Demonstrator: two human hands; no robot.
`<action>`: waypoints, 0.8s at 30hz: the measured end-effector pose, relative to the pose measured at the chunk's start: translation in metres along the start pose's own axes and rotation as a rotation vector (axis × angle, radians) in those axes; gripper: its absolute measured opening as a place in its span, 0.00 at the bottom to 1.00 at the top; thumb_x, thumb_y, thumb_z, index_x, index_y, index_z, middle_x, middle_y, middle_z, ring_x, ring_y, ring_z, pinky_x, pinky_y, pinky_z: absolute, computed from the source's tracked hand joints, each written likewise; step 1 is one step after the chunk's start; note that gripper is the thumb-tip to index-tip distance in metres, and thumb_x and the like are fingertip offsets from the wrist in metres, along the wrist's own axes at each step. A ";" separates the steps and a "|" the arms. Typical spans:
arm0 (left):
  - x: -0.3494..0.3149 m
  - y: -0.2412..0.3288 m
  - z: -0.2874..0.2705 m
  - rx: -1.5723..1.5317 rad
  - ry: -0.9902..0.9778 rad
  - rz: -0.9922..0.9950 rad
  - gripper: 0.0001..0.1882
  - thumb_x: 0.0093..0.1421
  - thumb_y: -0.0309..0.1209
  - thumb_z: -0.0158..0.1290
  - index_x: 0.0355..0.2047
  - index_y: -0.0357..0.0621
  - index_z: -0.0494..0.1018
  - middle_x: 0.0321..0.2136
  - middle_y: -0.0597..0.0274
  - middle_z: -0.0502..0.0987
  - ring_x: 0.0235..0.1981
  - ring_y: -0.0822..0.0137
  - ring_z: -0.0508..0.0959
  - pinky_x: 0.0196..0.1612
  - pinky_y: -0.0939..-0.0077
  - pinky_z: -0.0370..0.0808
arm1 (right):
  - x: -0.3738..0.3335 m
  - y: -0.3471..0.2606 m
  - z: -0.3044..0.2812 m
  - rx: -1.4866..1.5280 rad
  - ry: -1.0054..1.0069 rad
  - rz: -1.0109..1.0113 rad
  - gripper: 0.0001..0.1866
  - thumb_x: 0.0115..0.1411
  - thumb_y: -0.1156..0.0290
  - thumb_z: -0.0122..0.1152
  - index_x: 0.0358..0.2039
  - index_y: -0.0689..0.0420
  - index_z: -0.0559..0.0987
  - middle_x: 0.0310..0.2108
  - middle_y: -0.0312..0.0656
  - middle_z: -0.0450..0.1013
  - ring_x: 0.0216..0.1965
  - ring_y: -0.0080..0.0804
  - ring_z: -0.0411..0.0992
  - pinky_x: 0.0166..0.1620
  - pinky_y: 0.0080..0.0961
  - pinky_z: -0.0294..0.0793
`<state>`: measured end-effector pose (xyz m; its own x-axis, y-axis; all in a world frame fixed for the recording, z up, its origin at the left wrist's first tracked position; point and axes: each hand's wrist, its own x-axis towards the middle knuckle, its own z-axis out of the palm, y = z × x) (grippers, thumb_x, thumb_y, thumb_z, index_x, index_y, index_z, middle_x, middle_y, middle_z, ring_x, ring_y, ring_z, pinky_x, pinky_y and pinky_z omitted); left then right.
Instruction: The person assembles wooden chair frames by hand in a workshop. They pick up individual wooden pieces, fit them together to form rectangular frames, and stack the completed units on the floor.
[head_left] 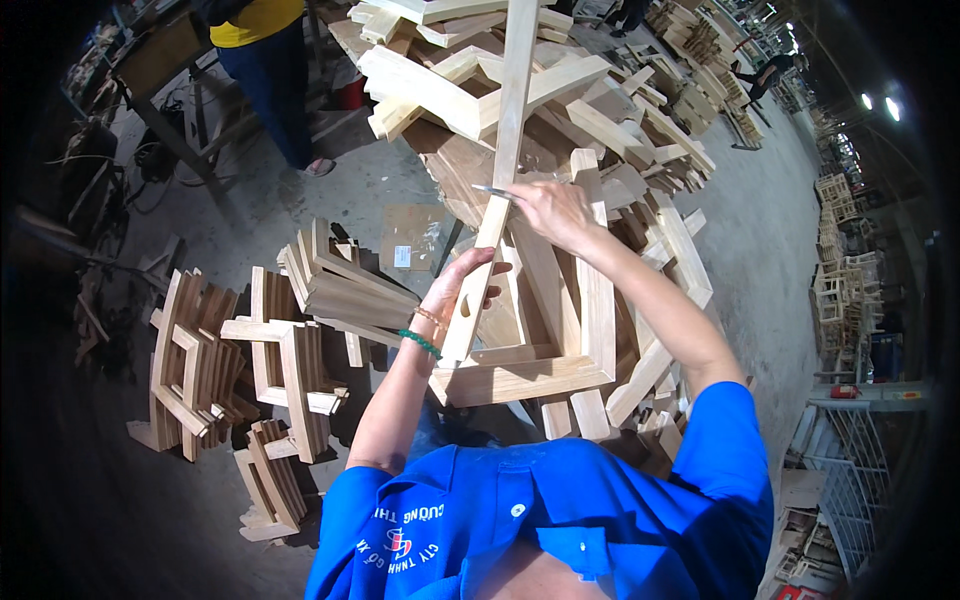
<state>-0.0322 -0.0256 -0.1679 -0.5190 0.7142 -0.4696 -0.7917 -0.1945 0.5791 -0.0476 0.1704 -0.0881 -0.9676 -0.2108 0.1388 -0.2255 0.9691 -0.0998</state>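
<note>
A long pale wooden strip [511,120] runs from the top edge of the view down toward my chest, with a small oval slot near its close end. My left hand [465,278] wraps round its lower part, thumb side along the left edge and fingertips showing past the right. Above it, my right hand [553,210] grips a slim grey metal tool [492,191], whose tip lies across the strip's face; whether it is a blade or a scraper I cannot tell. Beneath my arms lies an angled wooden frame piece [525,380] on a heap of similar parts.
Jointed wooden pieces [430,85] are piled beyond my hands. Stacked frame parts [195,370] stand on the floor at left, near a flat cardboard sheet [412,235]. A person in dark trousers [268,95] stands at far left. More wooden stacks [840,285] line the right side.
</note>
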 end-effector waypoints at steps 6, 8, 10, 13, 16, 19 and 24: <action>-0.002 0.001 -0.007 0.053 0.047 0.017 0.30 0.50 0.50 0.58 0.49 0.47 0.68 0.39 0.60 0.77 0.26 0.72 0.74 0.25 0.84 0.73 | 0.032 -0.007 -0.039 0.087 0.098 -0.148 0.15 0.57 0.72 0.54 0.45 0.46 0.77 0.33 0.43 0.77 0.33 0.39 0.77 0.34 0.31 0.77; -0.002 0.001 -0.007 0.066 0.038 0.003 0.30 0.50 0.50 0.58 0.49 0.46 0.68 0.38 0.59 0.77 0.26 0.71 0.74 0.25 0.84 0.73 | 0.026 0.009 -0.053 -0.251 -0.066 -0.228 0.16 0.53 0.74 0.55 0.44 0.46 0.78 0.28 0.42 0.75 0.31 0.37 0.77 0.33 0.30 0.77; 0.000 0.002 -0.005 0.066 0.037 0.005 0.30 0.50 0.50 0.58 0.48 0.45 0.68 0.38 0.59 0.77 0.26 0.71 0.74 0.24 0.84 0.73 | 0.024 0.016 -0.059 -0.428 -0.078 -0.359 0.10 0.48 0.73 0.58 0.33 0.51 0.79 0.24 0.44 0.76 0.26 0.39 0.77 0.27 0.33 0.76; 0.005 -0.001 -0.004 0.056 0.032 0.006 0.30 0.50 0.50 0.58 0.48 0.45 0.68 0.38 0.58 0.77 0.27 0.70 0.75 0.24 0.84 0.73 | 0.032 0.008 -0.046 -0.513 -0.083 -0.424 0.05 0.47 0.73 0.57 0.24 0.53 0.81 0.21 0.42 0.76 0.26 0.38 0.77 0.28 0.32 0.76; 0.005 -0.001 -0.007 0.051 0.030 0.014 0.29 0.51 0.49 0.58 0.48 0.45 0.68 0.38 0.57 0.77 0.27 0.70 0.75 0.25 0.83 0.73 | 0.043 -0.004 -0.043 -0.529 -0.198 -0.484 0.04 0.49 0.72 0.55 0.21 0.55 0.77 0.19 0.42 0.71 0.28 0.38 0.76 0.28 0.32 0.73; 0.003 0.000 -0.005 0.062 0.027 0.021 0.29 0.52 0.48 0.57 0.49 0.45 0.67 0.38 0.58 0.77 0.25 0.72 0.75 0.24 0.85 0.73 | 0.048 -0.007 -0.043 -0.553 -0.220 -0.524 0.05 0.48 0.71 0.55 0.18 0.55 0.77 0.18 0.43 0.72 0.27 0.38 0.76 0.27 0.32 0.72; 0.006 0.000 -0.007 0.051 0.041 0.032 0.27 0.52 0.48 0.58 0.47 0.45 0.69 0.38 0.57 0.77 0.26 0.69 0.75 0.24 0.83 0.73 | 0.051 -0.004 -0.042 -0.538 -0.209 -0.559 0.07 0.48 0.72 0.56 0.15 0.55 0.77 0.16 0.43 0.73 0.25 0.39 0.76 0.27 0.33 0.72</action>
<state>-0.0373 -0.0258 -0.1757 -0.5573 0.6799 -0.4766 -0.7577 -0.1817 0.6268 -0.0918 0.1613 -0.0394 -0.7408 -0.6512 -0.1646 -0.6488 0.6303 0.4263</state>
